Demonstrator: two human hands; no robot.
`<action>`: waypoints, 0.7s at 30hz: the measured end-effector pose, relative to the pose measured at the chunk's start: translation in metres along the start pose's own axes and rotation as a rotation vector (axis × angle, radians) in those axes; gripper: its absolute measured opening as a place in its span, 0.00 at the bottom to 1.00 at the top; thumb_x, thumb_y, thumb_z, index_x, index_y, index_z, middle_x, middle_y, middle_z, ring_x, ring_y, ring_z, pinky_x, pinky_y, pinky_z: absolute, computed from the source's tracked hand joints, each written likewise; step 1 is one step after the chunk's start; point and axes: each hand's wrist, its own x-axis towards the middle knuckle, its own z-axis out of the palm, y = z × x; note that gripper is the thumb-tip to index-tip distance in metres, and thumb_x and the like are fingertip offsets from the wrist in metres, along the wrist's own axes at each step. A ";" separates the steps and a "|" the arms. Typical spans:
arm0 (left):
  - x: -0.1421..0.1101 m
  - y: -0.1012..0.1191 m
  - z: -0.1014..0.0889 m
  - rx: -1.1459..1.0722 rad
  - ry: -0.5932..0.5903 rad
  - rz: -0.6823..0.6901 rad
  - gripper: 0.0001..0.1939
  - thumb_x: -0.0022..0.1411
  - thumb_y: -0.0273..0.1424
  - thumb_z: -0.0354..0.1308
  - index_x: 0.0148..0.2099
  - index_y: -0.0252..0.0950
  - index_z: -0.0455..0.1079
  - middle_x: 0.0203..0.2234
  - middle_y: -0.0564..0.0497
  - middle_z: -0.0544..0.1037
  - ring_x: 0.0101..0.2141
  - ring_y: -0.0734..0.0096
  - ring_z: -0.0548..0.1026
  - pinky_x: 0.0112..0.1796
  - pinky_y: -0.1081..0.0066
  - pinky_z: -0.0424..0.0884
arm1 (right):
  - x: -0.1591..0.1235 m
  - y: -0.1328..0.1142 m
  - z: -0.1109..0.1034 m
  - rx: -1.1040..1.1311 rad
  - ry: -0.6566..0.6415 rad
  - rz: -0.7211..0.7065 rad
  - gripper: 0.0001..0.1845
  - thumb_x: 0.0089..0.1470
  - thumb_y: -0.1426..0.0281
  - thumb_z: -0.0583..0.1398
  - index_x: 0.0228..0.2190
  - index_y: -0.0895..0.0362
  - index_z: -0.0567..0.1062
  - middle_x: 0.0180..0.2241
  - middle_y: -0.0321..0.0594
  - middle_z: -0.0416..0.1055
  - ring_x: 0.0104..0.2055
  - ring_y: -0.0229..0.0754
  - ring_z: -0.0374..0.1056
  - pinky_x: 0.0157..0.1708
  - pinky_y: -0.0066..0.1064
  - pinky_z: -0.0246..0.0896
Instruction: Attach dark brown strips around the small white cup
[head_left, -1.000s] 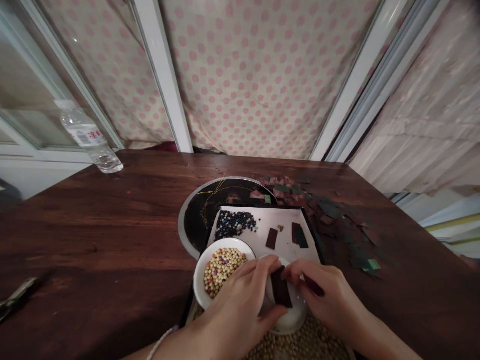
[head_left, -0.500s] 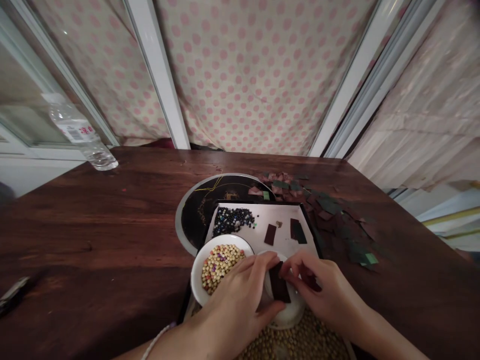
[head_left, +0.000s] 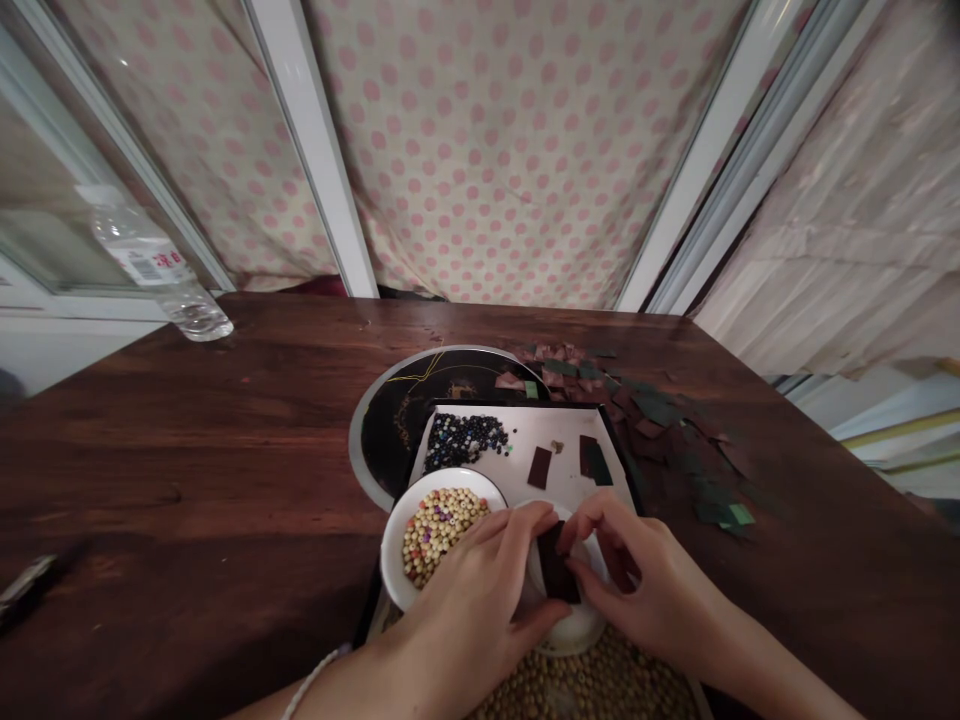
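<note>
A dark brown rectangular piece [head_left: 558, 572] lies over a small white bowl [head_left: 574, 632]. My left hand [head_left: 487, 575] is closed on it, fingertips at its upper end and thumb at its lower end. Over its right edge, my right hand [head_left: 626, 560] has thumb and index finger pinched together; whatever they grip, if anything, is too small to make out. Left of the piece stands a white bowl [head_left: 391, 560] of pale wooden beads [head_left: 442, 525] with a few orange and purple ones. Many tan beads [head_left: 592, 685] lie beneath the small bowl.
A black-rimmed white tray [head_left: 517, 490] holds black beads [head_left: 461, 440], a brown strip [head_left: 539, 467] and dark green and brown pieces [head_left: 594, 460]. Behind it is a round black inset [head_left: 382, 430]. Brown and green scraps [head_left: 652, 405] spread rightward. A water bottle [head_left: 150, 265] stands far left.
My right hand's thumb and index finger have shifted slightly across the brown piece, with the hand a little more raised. My left hand keeps its hold.
</note>
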 end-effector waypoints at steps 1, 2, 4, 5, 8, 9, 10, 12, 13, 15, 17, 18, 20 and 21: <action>0.000 0.000 0.000 0.005 -0.003 -0.003 0.31 0.49 0.26 0.63 0.55 0.38 0.57 0.48 0.42 0.72 0.48 0.52 0.70 0.46 0.52 0.69 | 0.000 0.000 0.000 -0.012 0.003 0.001 0.10 0.46 0.78 0.57 0.32 0.54 0.64 0.21 0.27 0.60 0.18 0.31 0.56 0.19 0.23 0.49; 0.000 0.000 0.000 0.009 -0.006 -0.004 0.31 0.49 0.26 0.63 0.55 0.38 0.57 0.48 0.42 0.72 0.48 0.52 0.70 0.46 0.53 0.69 | 0.001 0.000 0.001 -0.016 0.010 0.005 0.09 0.46 0.77 0.57 0.32 0.54 0.64 0.21 0.28 0.60 0.18 0.31 0.56 0.19 0.23 0.49; 0.000 0.000 0.000 0.011 -0.007 0.004 0.31 0.49 0.26 0.62 0.55 0.38 0.57 0.48 0.43 0.72 0.49 0.53 0.70 0.46 0.53 0.69 | 0.002 0.002 0.003 -0.006 0.029 0.024 0.07 0.47 0.77 0.56 0.30 0.54 0.64 0.19 0.28 0.60 0.18 0.31 0.56 0.18 0.23 0.49; 0.000 0.000 0.000 0.008 -0.007 0.009 0.30 0.50 0.26 0.62 0.55 0.39 0.57 0.48 0.43 0.72 0.49 0.53 0.70 0.47 0.53 0.69 | 0.002 0.002 0.005 0.002 0.037 0.033 0.07 0.48 0.76 0.55 0.30 0.54 0.64 0.19 0.28 0.60 0.18 0.32 0.56 0.18 0.23 0.50; 0.000 0.001 -0.001 -0.007 -0.005 0.013 0.30 0.50 0.25 0.61 0.55 0.39 0.57 0.48 0.44 0.72 0.49 0.53 0.69 0.47 0.52 0.68 | 0.002 0.004 0.011 0.037 0.081 0.031 0.06 0.48 0.76 0.55 0.30 0.54 0.63 0.22 0.32 0.67 0.18 0.31 0.57 0.18 0.23 0.51; 0.000 0.001 -0.001 -0.013 -0.002 0.012 0.30 0.50 0.25 0.61 0.55 0.39 0.57 0.48 0.44 0.73 0.49 0.53 0.69 0.48 0.51 0.68 | 0.001 0.004 0.014 0.056 0.107 0.024 0.07 0.47 0.76 0.55 0.29 0.54 0.61 0.24 0.33 0.69 0.17 0.31 0.57 0.17 0.23 0.52; 0.000 0.001 -0.001 -0.019 0.000 0.011 0.30 0.50 0.25 0.61 0.55 0.39 0.57 0.48 0.43 0.72 0.49 0.52 0.69 0.48 0.50 0.68 | 0.001 0.003 0.016 0.076 0.131 0.017 0.07 0.47 0.76 0.55 0.28 0.54 0.60 0.24 0.33 0.70 0.17 0.31 0.56 0.17 0.22 0.52; 0.000 0.001 -0.001 -0.025 -0.003 0.009 0.31 0.49 0.24 0.61 0.55 0.39 0.57 0.48 0.43 0.72 0.49 0.51 0.69 0.48 0.49 0.67 | 0.002 0.001 0.018 0.114 0.143 0.005 0.10 0.45 0.77 0.55 0.26 0.53 0.57 0.24 0.33 0.71 0.16 0.30 0.55 0.16 0.21 0.51; 0.000 0.001 -0.001 -0.026 -0.009 0.005 0.31 0.49 0.24 0.61 0.55 0.39 0.57 0.48 0.43 0.72 0.49 0.51 0.69 0.48 0.49 0.67 | 0.003 0.001 0.019 0.128 0.127 0.007 0.11 0.45 0.77 0.55 0.25 0.53 0.56 0.23 0.33 0.71 0.16 0.30 0.54 0.16 0.21 0.51; 0.001 0.000 -0.001 -0.019 -0.021 -0.004 0.31 0.49 0.24 0.62 0.55 0.39 0.57 0.48 0.43 0.72 0.49 0.52 0.69 0.48 0.49 0.67 | 0.004 0.000 0.018 0.146 0.098 0.021 0.12 0.44 0.77 0.55 0.25 0.53 0.54 0.24 0.33 0.71 0.16 0.30 0.54 0.16 0.21 0.51; 0.001 0.000 -0.001 -0.008 -0.026 0.000 0.31 0.49 0.25 0.62 0.54 0.38 0.57 0.48 0.43 0.72 0.50 0.52 0.69 0.49 0.49 0.67 | 0.005 0.000 0.016 0.154 0.119 0.036 0.14 0.43 0.77 0.55 0.25 0.53 0.53 0.25 0.33 0.71 0.16 0.30 0.54 0.16 0.21 0.51; 0.001 0.000 -0.001 -0.002 -0.027 0.003 0.30 0.49 0.25 0.62 0.54 0.38 0.57 0.48 0.43 0.72 0.49 0.52 0.69 0.49 0.50 0.67 | 0.006 0.000 0.015 0.152 0.135 0.039 0.14 0.43 0.77 0.55 0.25 0.53 0.53 0.25 0.33 0.71 0.17 0.30 0.54 0.16 0.21 0.51; 0.001 -0.001 -0.001 0.007 -0.028 0.011 0.30 0.49 0.25 0.62 0.54 0.37 0.57 0.48 0.42 0.72 0.49 0.52 0.69 0.48 0.50 0.68 | 0.007 0.001 0.014 0.156 0.132 0.032 0.14 0.44 0.78 0.55 0.25 0.53 0.52 0.23 0.32 0.70 0.16 0.30 0.54 0.16 0.21 0.50; 0.001 -0.001 -0.002 0.010 -0.027 0.011 0.30 0.49 0.25 0.62 0.54 0.37 0.57 0.48 0.42 0.72 0.49 0.52 0.70 0.48 0.50 0.68 | 0.007 0.001 0.013 0.159 0.112 0.030 0.14 0.44 0.78 0.55 0.24 0.53 0.52 0.23 0.32 0.70 0.17 0.30 0.54 0.16 0.21 0.50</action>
